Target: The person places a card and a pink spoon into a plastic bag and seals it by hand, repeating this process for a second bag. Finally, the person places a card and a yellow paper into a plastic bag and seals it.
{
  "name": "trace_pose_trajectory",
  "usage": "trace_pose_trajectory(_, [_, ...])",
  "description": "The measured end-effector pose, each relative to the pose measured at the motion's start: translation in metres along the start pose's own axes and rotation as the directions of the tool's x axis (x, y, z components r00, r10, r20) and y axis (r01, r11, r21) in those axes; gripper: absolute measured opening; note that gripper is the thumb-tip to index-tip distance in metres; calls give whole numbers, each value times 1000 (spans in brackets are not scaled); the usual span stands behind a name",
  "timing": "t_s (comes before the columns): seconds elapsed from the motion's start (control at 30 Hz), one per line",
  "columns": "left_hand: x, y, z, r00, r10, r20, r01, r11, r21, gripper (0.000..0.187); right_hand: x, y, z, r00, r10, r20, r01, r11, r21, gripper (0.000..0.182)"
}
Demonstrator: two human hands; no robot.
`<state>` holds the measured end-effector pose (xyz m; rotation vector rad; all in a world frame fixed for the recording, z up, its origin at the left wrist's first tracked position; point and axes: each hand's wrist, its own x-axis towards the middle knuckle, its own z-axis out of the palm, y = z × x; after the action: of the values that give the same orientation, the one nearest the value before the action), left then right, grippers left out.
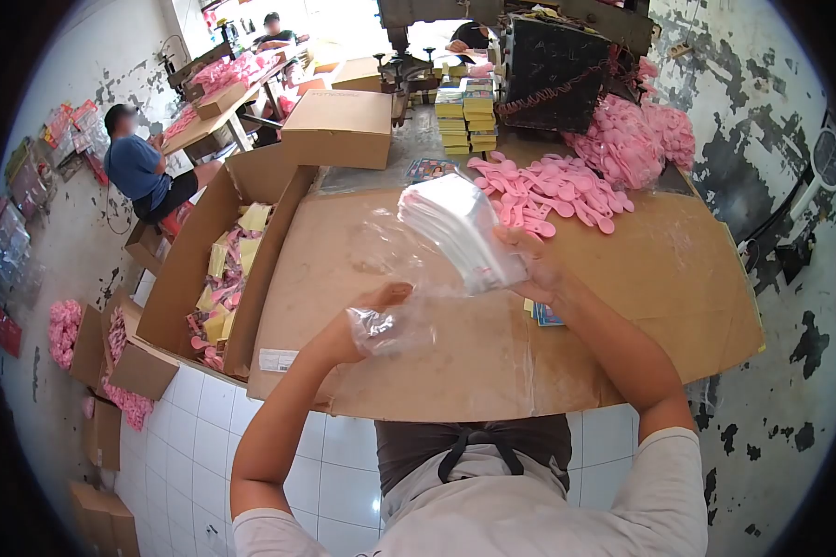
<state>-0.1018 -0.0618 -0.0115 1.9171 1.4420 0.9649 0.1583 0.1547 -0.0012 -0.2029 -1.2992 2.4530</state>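
Observation:
My right hand [536,266] grips the lower end of a thick stack of clear plastic bags [460,227] above the cardboard-covered table. My left hand [376,311] is curled, with a loose, crumpled clear plastic bag [390,330] in and around it. Some of its fingers are hidden by the shiny film. More thin plastic film [390,243] spreads between the hand and the stack. Beyond my right hand lies a heap of pink plastic spoons [567,190]. Below that hand, a small printed card [546,314] shows on the cardboard.
At left stands a long open carton [283,223] holding packed pink and yellow pieces. A closed box [337,128], stacks of yellow-edged cards [466,111], a dark machine box [553,74] and bagged pink spoons [632,139] stand at the back. A person [141,172] sits at far left.

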Motion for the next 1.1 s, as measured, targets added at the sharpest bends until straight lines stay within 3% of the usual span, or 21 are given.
trace_pose_trajectory(0.03, [-1,-2,2,998,-51,36,57,979,-196,34,-1,-2,-3,999,-14,42,13,1000,16,57])
trace_pose_trajectory(0.13, [-4,-13,-12,988,-147,-45,113,892,-438,36,-6,-3,-9,996,-24,85,25,1000,-10,61])
trace_pose_trajectory(0.17, [-7,-16,-22,955,-216,-201,109,891,-440,33,-9,-7,-5,995,-24,99,26,1000,-17,60])
trace_pose_trajectory(0.23, [-12,-17,-42,805,-335,-489,102,891,-443,29,-16,-18,6,992,-24,127,28,999,-28,57])
trace_pose_trajectory(0.33, [-10,23,-45,786,-332,-522,13,852,-523,36,-15,-10,10,994,-88,67,95,990,-109,52])
trace_pose_trajectory(0.4, [-5,62,-22,938,-253,-236,41,758,-651,46,-14,-2,19,993,-108,47,114,981,-155,48])
trace_pose_trajectory(0.5, [16,88,21,922,-330,-201,145,777,-613,52,-12,10,26,985,-145,88,164,951,-263,44])
trace_pose_trajectory(0.63, [30,85,35,870,-455,-191,173,643,-746,56,-22,14,40,990,-120,70,138,887,-441,43])
trace_pose_trajectory(0.8, [40,86,48,821,-489,-294,96,626,-774,53,-25,18,43,993,-101,64,119,862,-493,45])
trace_pose_trajectory(1.0, [38,68,46,815,-535,-224,147,565,-812,48,-27,12,53,975,-220,-38,173,855,-489,45])
trace_pose_trajectory(1.1, [33,66,41,858,-476,-194,62,471,-880,39,-30,0,43,968,-206,-145,112,867,-486,46])
